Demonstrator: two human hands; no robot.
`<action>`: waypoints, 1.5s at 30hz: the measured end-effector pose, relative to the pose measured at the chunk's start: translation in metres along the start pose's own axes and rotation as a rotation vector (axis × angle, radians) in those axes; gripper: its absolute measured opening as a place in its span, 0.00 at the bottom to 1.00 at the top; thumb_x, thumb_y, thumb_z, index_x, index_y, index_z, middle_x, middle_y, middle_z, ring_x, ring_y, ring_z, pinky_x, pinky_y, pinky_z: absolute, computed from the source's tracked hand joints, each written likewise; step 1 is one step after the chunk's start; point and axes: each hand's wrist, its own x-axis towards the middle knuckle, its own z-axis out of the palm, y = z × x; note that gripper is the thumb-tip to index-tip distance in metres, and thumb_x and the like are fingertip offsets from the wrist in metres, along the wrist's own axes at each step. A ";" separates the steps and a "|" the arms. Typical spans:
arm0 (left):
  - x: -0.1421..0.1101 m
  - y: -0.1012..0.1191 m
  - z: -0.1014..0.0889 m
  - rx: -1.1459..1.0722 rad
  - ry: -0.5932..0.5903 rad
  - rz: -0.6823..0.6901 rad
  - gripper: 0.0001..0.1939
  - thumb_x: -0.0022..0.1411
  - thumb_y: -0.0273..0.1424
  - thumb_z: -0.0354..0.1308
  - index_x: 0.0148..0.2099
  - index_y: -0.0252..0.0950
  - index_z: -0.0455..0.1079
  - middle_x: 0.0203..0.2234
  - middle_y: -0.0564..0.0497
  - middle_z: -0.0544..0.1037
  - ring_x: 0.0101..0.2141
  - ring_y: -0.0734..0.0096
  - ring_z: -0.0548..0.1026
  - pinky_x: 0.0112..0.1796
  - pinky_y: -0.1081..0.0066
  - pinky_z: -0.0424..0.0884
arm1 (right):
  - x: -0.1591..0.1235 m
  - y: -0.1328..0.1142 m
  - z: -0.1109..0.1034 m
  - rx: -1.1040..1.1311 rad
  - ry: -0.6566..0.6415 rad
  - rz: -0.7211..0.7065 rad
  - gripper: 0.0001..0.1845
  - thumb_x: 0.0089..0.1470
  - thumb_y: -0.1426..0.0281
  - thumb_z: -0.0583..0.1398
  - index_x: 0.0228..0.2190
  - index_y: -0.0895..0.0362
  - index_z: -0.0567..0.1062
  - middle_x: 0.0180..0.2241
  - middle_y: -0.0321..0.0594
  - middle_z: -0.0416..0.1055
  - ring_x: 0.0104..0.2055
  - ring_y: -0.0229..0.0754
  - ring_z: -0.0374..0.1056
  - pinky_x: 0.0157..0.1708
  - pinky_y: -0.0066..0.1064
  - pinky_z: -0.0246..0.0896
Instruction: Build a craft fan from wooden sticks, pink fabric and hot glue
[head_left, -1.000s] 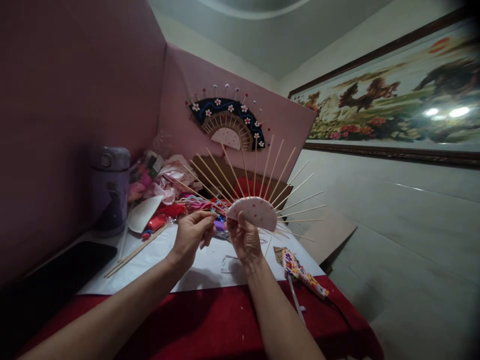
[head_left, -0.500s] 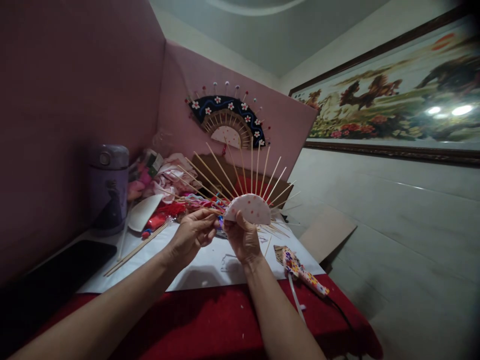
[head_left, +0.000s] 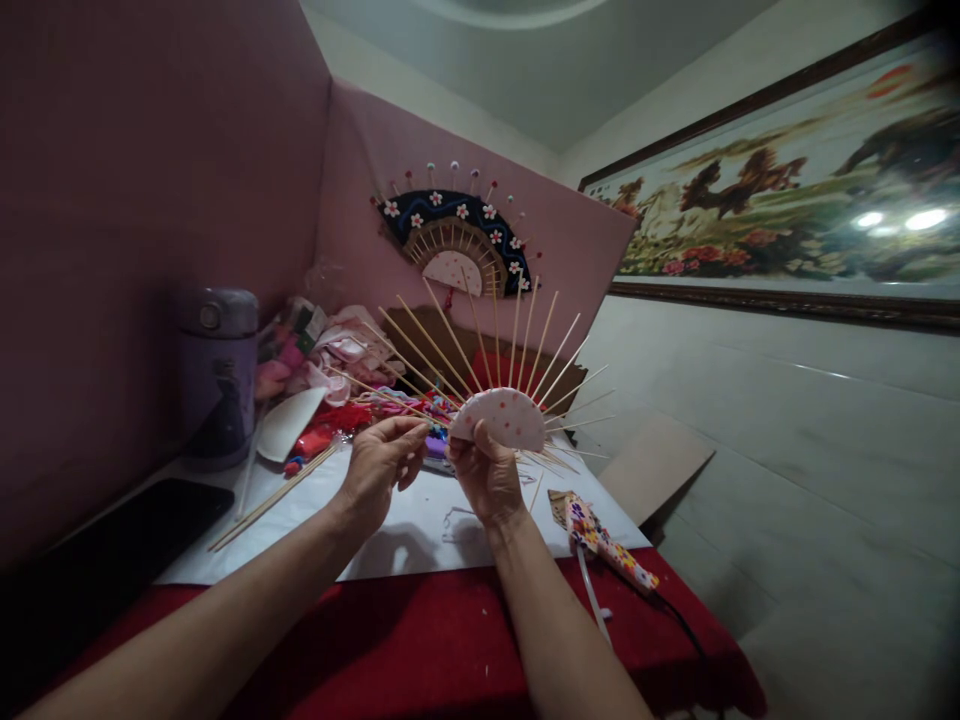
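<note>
A stick fan (head_left: 501, 416) stands upright in my right hand (head_left: 489, 488). Its half-round base is white with red and orange dots, and thin wooden sticks (head_left: 496, 335) spread out from it. My right thumb presses on the front of the base, while the other fingers are partly hidden behind its lower edge. Just left of the base is my left hand (head_left: 379, 465), thumb and forefinger pinched together close to the lowest sticks. Whatever the pinch holds, if anything, is too small to make out.
A glue gun (head_left: 609, 548) with flowered covering lies at the right. Loose sticks (head_left: 274, 500), a white scoop-shaped piece (head_left: 289, 425), a purple bottle (head_left: 217, 385) and a black phone-like slab (head_left: 172, 505) are at the left. A decorated fan (head_left: 457, 212) hangs on the pink board behind.
The stick fan shifted left and turned, then swung partly back. My left fingertips moved in toward the base's left side and then drew slightly away. My right hand kept its hold.
</note>
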 end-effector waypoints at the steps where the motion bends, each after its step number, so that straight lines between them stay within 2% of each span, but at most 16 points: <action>1: 0.000 0.000 0.000 -0.008 0.025 -0.010 0.17 0.40 0.36 0.71 0.29 0.32 0.69 0.16 0.56 0.70 0.14 0.83 0.62 0.15 0.80 0.51 | 0.000 0.000 0.000 0.013 0.000 0.006 0.12 0.40 0.69 0.71 0.29 0.56 0.76 0.25 0.32 0.75 0.27 0.35 0.68 0.28 0.28 0.67; 5: 0.000 0.001 0.001 -0.013 0.039 -0.008 0.20 0.40 0.38 0.71 0.25 0.33 0.64 0.15 0.57 0.69 0.13 0.83 0.61 0.15 0.80 0.52 | 0.000 -0.001 0.000 0.015 0.006 0.014 0.13 0.40 0.68 0.71 0.29 0.57 0.75 0.25 0.32 0.75 0.26 0.34 0.67 0.27 0.27 0.66; 10: -0.001 -0.002 0.002 0.016 -0.127 0.009 0.22 0.48 0.46 0.65 0.24 0.32 0.65 0.14 0.55 0.68 0.12 0.84 0.59 0.13 0.79 0.50 | 0.000 -0.001 -0.001 0.056 -0.031 0.029 0.15 0.38 0.68 0.72 0.30 0.57 0.75 0.24 0.31 0.74 0.25 0.34 0.67 0.25 0.26 0.64; 14: -0.003 -0.005 0.003 0.049 -0.193 0.033 0.19 0.47 0.39 0.68 0.23 0.33 0.63 0.11 0.58 0.65 0.11 0.84 0.58 0.13 0.80 0.51 | 0.000 -0.003 -0.001 0.060 -0.024 0.050 0.14 0.39 0.66 0.71 0.28 0.57 0.75 0.23 0.31 0.73 0.25 0.33 0.65 0.24 0.26 0.62; 17: -0.004 -0.005 0.003 0.037 -0.218 0.053 0.18 0.45 0.35 0.70 0.26 0.34 0.63 0.12 0.59 0.67 0.11 0.82 0.60 0.12 0.80 0.51 | -0.001 -0.005 0.000 0.079 -0.035 0.063 0.14 0.40 0.64 0.71 0.27 0.56 0.75 0.22 0.31 0.72 0.24 0.33 0.64 0.23 0.26 0.60; 22: -0.006 -0.004 0.005 0.046 -0.234 0.102 0.16 0.47 0.36 0.67 0.28 0.34 0.63 0.16 0.55 0.72 0.11 0.81 0.61 0.10 0.81 0.51 | 0.000 -0.005 -0.001 0.148 -0.029 0.083 0.16 0.35 0.65 0.73 0.26 0.57 0.75 0.22 0.31 0.72 0.24 0.33 0.63 0.23 0.25 0.58; 27: -0.008 -0.003 0.008 0.080 -0.250 0.103 0.16 0.47 0.37 0.67 0.27 0.34 0.64 0.15 0.54 0.73 0.10 0.82 0.61 0.09 0.81 0.50 | -0.001 -0.004 -0.002 0.083 -0.067 0.073 0.16 0.37 0.63 0.72 0.26 0.56 0.74 0.22 0.30 0.70 0.25 0.33 0.62 0.24 0.26 0.59; 30: -0.011 -0.004 0.010 0.124 -0.349 0.029 0.16 0.43 0.37 0.69 0.26 0.33 0.65 0.14 0.54 0.73 0.09 0.81 0.63 0.09 0.81 0.52 | -0.001 -0.005 -0.003 0.018 -0.046 0.077 0.18 0.36 0.59 0.71 0.25 0.56 0.74 0.21 0.31 0.69 0.25 0.35 0.63 0.25 0.28 0.60; 32: -0.014 -0.006 0.010 0.170 -0.454 -0.042 0.15 0.44 0.36 0.68 0.26 0.33 0.66 0.14 0.53 0.73 0.09 0.80 0.64 0.09 0.81 0.53 | -0.001 -0.005 -0.003 -0.008 -0.033 0.068 0.19 0.36 0.57 0.71 0.25 0.55 0.73 0.21 0.31 0.68 0.25 0.36 0.63 0.26 0.29 0.60; 36: -0.019 -0.011 0.006 0.308 -0.717 -0.158 0.14 0.50 0.39 0.65 0.25 0.33 0.67 0.14 0.53 0.72 0.10 0.81 0.62 0.09 0.81 0.52 | -0.002 -0.004 -0.004 -0.010 -0.080 0.040 0.18 0.38 0.57 0.70 0.26 0.55 0.74 0.20 0.30 0.67 0.25 0.35 0.61 0.26 0.29 0.59; 38: -0.019 -0.011 0.005 0.364 -0.774 -0.171 0.17 0.54 0.42 0.61 0.24 0.34 0.65 0.12 0.53 0.70 0.10 0.82 0.61 0.10 0.81 0.52 | -0.002 -0.004 -0.004 -0.005 -0.099 0.041 0.17 0.38 0.58 0.70 0.26 0.55 0.74 0.21 0.30 0.67 0.25 0.35 0.61 0.27 0.28 0.59; 41: -0.018 -0.008 0.005 0.397 -0.713 -0.120 0.22 0.58 0.45 0.56 0.21 0.34 0.62 0.11 0.54 0.66 0.10 0.82 0.60 0.11 0.80 0.52 | -0.003 -0.005 -0.003 -0.004 -0.085 0.041 0.17 0.37 0.59 0.71 0.25 0.55 0.74 0.22 0.31 0.68 0.27 0.35 0.62 0.27 0.27 0.59; 45: -0.015 -0.001 0.009 0.301 -0.506 -0.044 0.18 0.50 0.40 0.63 0.22 0.36 0.60 0.10 0.58 0.64 0.10 0.83 0.57 0.11 0.81 0.49 | -0.003 -0.004 -0.002 -0.002 -0.049 0.058 0.18 0.34 0.60 0.71 0.27 0.55 0.75 0.23 0.32 0.70 0.28 0.36 0.63 0.27 0.27 0.60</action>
